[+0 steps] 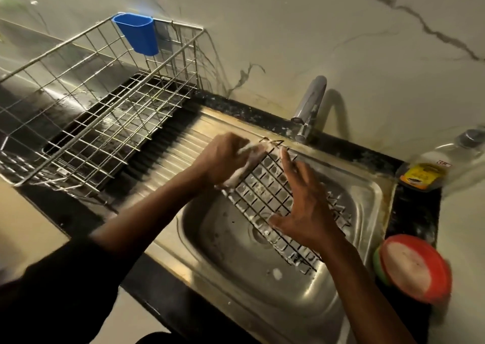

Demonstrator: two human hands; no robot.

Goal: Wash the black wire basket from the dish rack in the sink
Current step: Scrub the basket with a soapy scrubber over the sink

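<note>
Black wire basket (pixel 265 186) is in the sink (pixel 223 241), out of the dish rack (pixel 91 102), which stands on the draining board at my left side. The basket is tilted over the basin: its far corner is up near the tap (pixel 311 105), and its near corner is low, toward the right wall of the basin. So the first part of the task is done, and I judge that I am in the middle of the soaping. White foam sits on many wires, most of it at the left edge and at the low end. I see no water coming from the tap, so the rinsing is not yet done. Perhaps the other side needs scrubbing also, but I cannot see that side.

My left hand (pixel 223 160) is curled around a scrub pad (pixel 252 157) full of foam and presses it on the upper left edge of the basket. My right hand (pixel 307 210) lies flat on the right half of the grid and holds nothing. Its fingers (pixel 284 160) are straight and spread, and the longest one reaches almost to the far edge. The wires are under my palm and touch it directly. I cannot tell whether the thumb tip hooks through the mesh.
</note>
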